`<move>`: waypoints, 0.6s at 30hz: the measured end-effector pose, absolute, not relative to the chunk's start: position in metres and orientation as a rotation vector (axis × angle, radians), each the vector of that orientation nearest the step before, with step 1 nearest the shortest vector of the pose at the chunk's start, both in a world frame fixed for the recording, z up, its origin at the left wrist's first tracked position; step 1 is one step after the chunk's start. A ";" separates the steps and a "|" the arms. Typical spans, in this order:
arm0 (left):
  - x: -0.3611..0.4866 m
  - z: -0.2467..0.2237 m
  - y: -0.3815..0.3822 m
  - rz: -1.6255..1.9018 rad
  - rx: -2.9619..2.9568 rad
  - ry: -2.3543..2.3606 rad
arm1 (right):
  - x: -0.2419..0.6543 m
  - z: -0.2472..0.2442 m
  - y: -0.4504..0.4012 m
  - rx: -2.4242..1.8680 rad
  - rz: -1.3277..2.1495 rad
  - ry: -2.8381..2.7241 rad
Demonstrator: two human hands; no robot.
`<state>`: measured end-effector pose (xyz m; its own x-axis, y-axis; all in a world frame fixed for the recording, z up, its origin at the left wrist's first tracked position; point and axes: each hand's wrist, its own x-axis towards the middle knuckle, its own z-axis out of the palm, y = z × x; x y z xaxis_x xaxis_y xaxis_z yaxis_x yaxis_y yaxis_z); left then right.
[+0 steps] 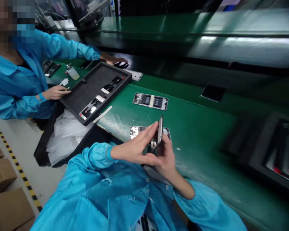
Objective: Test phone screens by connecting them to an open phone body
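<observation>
- The slim phone stands on edge, held up over the green mat, its screen side out of view.
- The left hand pinches it from one side, and the right hand supports it from the other; the fingers of both close on it, clamping it between them.
- Just beneath the hands lies an open housing, partly hidden, so its contents cannot be told.
- Farther along the mat, a second open housing lies flat, with dark panels exposed and a pale strip across its middle.
- A loose white strip lies at the edge of the black foam tray, where several dark-and-white parts remain in place.
- Across the tray, a co-worker's hand rests near its rim, and another reaches toward its far corner.
- Below the tray, a bag of clear film hangs open.
</observation>
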<state>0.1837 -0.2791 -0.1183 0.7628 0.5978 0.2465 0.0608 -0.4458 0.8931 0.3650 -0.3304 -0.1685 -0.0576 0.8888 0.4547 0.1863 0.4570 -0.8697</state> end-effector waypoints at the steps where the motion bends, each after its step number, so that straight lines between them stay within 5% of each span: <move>1: 0.184 -0.124 -0.284 0.735 1.960 0.553 | 0.357 -0.166 -0.328 -0.982 0.744 -1.598; 8: 0.133 -0.119 -0.260 0.901 2.168 0.829 | 0.344 -0.151 -0.314 -1.006 0.560 -2.105; 12: 0.044 -0.086 -0.223 0.992 2.328 1.650 | 0.392 -0.132 -0.322 -1.182 0.300 -2.042; 15: -0.023 -0.070 -0.190 0.669 2.263 2.091 | 0.465 -0.122 -0.335 -1.407 -0.094 -1.785; 18: -0.056 -0.079 -0.162 0.415 2.201 1.965 | 0.550 -0.121 -0.355 -1.682 -0.430 -1.496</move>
